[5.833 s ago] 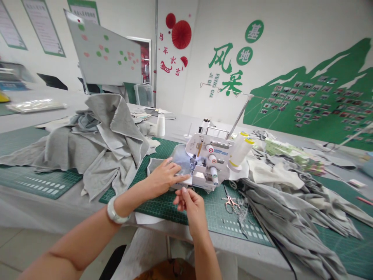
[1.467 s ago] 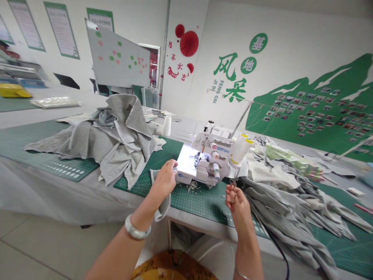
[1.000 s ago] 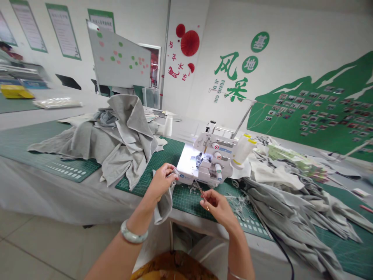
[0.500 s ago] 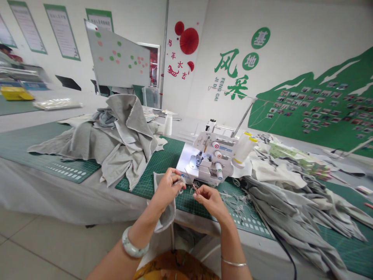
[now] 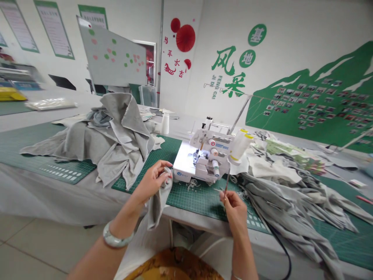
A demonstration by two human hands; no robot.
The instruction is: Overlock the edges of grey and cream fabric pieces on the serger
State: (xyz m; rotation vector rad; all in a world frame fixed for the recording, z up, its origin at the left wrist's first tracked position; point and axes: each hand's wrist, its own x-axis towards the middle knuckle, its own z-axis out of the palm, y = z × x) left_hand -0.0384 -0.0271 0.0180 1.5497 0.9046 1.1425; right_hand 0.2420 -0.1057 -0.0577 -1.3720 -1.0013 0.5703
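Observation:
My left hand point(image 5: 154, 181) is closed on a strip of grey fabric point(image 5: 159, 202), pinching its upper end beside the serger's left front corner. The fabric hangs past the table edge. In the fingers of my right hand point(image 5: 234, 208) is a slim, pointed metal tool point(image 5: 227, 181), held upright; its exact kind is too small to make out. This hand is over the cutting mat, in front of the serger's right side. The white serger point(image 5: 208, 155) stands between and beyond both hands, its lamp lighting the work plate. Curly fabric trimmings point(image 5: 192, 185) lie at its front.
Grey fabric pieces point(image 5: 87, 136) are heaped on the left, and a larger pile point(image 5: 279, 202) spreads on the right. Green cutting mats point(image 5: 189, 198) cover parts of the table. Cones of white thread point(image 5: 240, 146) stand behind the serger. A black cable point(image 5: 287, 252) hangs over the front edge.
My hands have moved apart: the left went left with the grey fabric, the right went right with the pointed tool, which now stands more upright. The view has shifted slightly.

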